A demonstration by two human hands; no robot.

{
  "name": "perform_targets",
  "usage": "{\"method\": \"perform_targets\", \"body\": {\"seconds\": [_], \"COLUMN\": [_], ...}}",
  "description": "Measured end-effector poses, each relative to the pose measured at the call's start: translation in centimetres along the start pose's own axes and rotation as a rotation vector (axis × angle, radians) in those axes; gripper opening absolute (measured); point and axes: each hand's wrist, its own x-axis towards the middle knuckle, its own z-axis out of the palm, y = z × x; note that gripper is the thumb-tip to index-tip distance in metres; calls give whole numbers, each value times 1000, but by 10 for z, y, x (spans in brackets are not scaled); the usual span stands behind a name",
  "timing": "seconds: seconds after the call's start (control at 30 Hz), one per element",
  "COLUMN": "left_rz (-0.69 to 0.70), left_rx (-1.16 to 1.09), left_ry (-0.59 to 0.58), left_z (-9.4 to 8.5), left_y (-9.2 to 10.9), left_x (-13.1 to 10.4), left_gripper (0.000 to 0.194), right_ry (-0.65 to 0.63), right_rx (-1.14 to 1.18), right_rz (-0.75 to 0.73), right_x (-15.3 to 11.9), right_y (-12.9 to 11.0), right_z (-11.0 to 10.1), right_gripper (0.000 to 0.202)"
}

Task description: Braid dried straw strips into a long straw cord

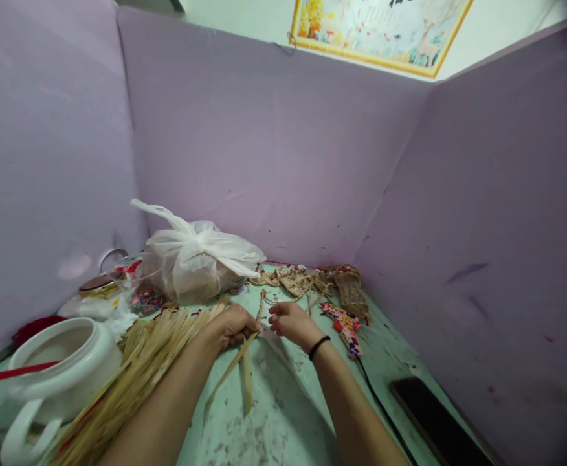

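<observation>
My left hand (239,325) is closed on a narrow braided straw strand (261,304), which rises just beyond the fingers. Loose flat straw ends (247,382) hang from the grip toward me over the green tabletop. Close by on the right is my right hand (290,322), its fingers curled loosely and apart, with a dark band on the wrist. No object shows clearly between its fingers. A large bundle of dry straw strips (162,349) lies beside and partly under my left forearm.
At left stand a white pot (77,369) and a knotted plastic bag (196,265). Woven straw pieces (296,281) line the back. On the right lie a straw bundle (350,291), patterned cloth (345,327) with a black cord, and a dark phone (433,421). Purple panels (274,142) enclose the table.
</observation>
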Motion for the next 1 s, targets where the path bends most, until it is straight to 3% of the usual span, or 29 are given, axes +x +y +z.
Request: {"method": "perform_targets", "body": {"seconds": [0.07,0.17,0.43,0.57,0.73,0.9,1.0], "left_rz": [22,45,15,4,-21,25,71], "left_rx": [-15,-13,150,182,347,490,683], "left_ry": [-24,-55,-16,-23,91,167,256], "left_z": [-1,-2,2,0,3,8,9], "left_y": [-2,-5,-5,-4,1,9,12], "left_x": [2,6,7,7,1,-1,-3], "left_gripper": [19,17,13,17,19,14,10], "right_ry": [-71,-186,22,-4,-19,41,42], "right_rx": [172,333,2,91,222,165,167], "right_rz": [112,164,88,73,54,96,93], "right_x": [9,13,14,9,8,9,11], "right_y": [10,18,25,25,25,24,27], "right_z": [14,25,28,26,28,29,29], "right_gripper": [12,11,15,15,15,16,11]}}
